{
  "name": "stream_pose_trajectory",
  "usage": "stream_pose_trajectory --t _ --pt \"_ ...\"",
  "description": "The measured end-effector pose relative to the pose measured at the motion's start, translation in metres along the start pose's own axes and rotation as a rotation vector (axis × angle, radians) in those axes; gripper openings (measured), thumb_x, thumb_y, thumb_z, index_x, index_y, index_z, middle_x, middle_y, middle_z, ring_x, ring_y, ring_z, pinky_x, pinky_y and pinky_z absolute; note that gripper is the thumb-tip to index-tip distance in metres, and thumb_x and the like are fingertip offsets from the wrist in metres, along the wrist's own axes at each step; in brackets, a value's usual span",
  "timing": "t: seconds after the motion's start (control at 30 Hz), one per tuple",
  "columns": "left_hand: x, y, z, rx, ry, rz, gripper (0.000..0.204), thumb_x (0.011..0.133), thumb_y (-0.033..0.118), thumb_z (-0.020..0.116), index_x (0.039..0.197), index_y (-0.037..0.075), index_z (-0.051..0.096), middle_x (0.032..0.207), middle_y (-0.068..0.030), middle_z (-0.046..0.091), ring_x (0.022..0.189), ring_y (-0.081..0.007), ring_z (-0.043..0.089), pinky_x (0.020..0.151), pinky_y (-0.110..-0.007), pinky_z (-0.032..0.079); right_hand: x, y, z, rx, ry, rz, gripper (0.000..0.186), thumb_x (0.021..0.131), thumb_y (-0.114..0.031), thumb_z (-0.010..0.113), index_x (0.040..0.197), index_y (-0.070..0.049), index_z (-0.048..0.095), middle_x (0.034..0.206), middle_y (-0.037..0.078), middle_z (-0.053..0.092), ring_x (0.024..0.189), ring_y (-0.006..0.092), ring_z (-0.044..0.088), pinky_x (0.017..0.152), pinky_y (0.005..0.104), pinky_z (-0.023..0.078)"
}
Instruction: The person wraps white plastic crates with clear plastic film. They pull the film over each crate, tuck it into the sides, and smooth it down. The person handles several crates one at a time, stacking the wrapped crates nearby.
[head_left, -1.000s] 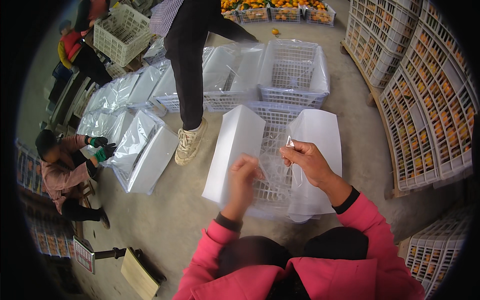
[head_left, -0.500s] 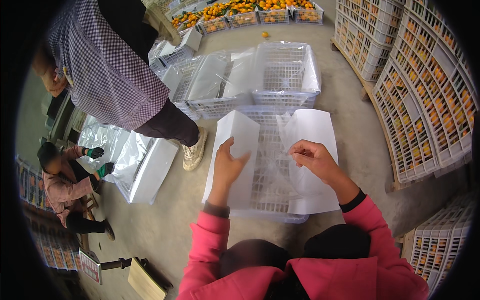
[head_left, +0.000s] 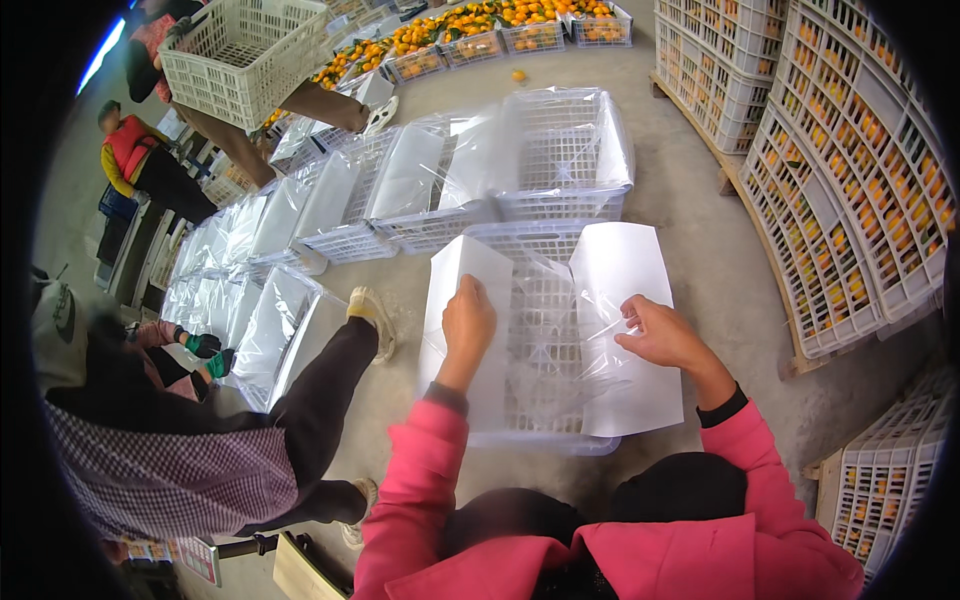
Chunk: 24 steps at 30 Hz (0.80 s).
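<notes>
In front of me on the floor stands a pale plastic crate (head_left: 545,440) with lattice walls. Clear plastic film (head_left: 548,345) lines it. A white paper sheet (head_left: 440,300) folds over its left side, and another white sheet (head_left: 630,395) over its right. My left hand (head_left: 468,325) lies over the left sheet's inner part with its fingers drawn together; what they may hold is hidden. Over the right sheet, my right hand (head_left: 662,335) has its thumb and curved fingers apart, nothing visible between them.
Beyond stand lined crates (head_left: 565,205) in a row. Fruit-filled crates (head_left: 790,200) are stacked on pallets at right; orange fruit (head_left: 470,20) fills crates at the back. A person in a checked garment (head_left: 180,470) stands close at left. Another carries a white crate (head_left: 245,60).
My right hand has moved right and parted its fingers. My left hand has shifted right and closed up. The person in checks has moved nearer; a crate carrier has appeared behind.
</notes>
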<state>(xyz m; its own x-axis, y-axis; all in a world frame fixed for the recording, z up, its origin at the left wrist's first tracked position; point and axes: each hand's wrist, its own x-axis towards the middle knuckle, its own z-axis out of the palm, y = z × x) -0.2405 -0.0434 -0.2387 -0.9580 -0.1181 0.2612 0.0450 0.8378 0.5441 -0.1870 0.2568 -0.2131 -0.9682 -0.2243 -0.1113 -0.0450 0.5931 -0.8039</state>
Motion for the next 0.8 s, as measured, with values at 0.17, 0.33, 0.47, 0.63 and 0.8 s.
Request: stream_pose_trajectory --t 0.17,0.33,0.47,0.63,0.8 --pt "-0.001 0.016 0.005 -0.038 0.026 0.133 0.007 0.092 0.010 0.049 0.087 0.005 0.052 0.076 -0.0224 0.064 0.070 -0.0461 0.061 0.061 -0.054 0.046 0.017 -0.017 0.012 -0.002 0.072 -0.088 0.052 0.079 -0.033 0.074 0.116 -0.002 0.055 0.112 0.019 0.064 0.096 0.0289 0.065 0.082 0.0394 0.051" --pt "0.012 0.016 0.002 -0.007 0.009 0.180 0.009 0.090 0.013 0.061 0.092 0.004 0.060 0.068 -0.0157 0.062 0.061 -0.0345 0.059 0.057 -0.043 0.045 0.039 -0.023 0.015 0.200 0.022 -0.068 0.027 0.088 -0.018 0.064 0.108 -0.003 0.056 0.103 0.014 0.063 0.088 0.0237 0.063 0.078 0.0368 0.053" --pt "0.046 -0.009 -0.021 -0.336 -0.229 -0.088 0.014 0.090 0.016 0.065 0.090 0.004 0.070 0.059 0.0006 0.048 0.049 -0.0097 0.038 0.048 -0.029 0.031 0.057 0.007 -0.003 0.834 0.157 0.222 0.005 0.092 -0.008 0.055 0.097 -0.007 0.055 0.085 0.000 0.058 0.066 0.0108 0.055 0.058 0.0249 0.045" --pt "0.091 -0.038 -0.040 -0.697 -0.665 -0.483 0.015 0.091 0.020 0.065 0.094 0.005 0.068 0.063 0.0069 0.041 0.048 -0.0023 0.028 0.042 -0.021 0.017 0.090 0.040 -0.028 0.892 -0.003 0.444 0.008 0.090 -0.016 0.055 0.086 -0.009 0.057 0.074 -0.005 0.048 0.053 0.0043 0.033 0.046 0.0208 0.030" --pt "0.123 -0.061 -0.031 -0.800 -0.687 -0.467 0.012 0.088 0.019 0.065 0.093 0.009 0.066 0.064 0.0072 0.041 0.048 -0.0017 0.026 0.042 -0.021 0.015 0.125 0.058 -0.036 0.653 0.013 0.360 0.026 0.091 -0.036 0.062 0.082 -0.011 0.060 0.070 -0.005 0.046 0.056 0.0061 0.037 0.049 0.0221 0.030"
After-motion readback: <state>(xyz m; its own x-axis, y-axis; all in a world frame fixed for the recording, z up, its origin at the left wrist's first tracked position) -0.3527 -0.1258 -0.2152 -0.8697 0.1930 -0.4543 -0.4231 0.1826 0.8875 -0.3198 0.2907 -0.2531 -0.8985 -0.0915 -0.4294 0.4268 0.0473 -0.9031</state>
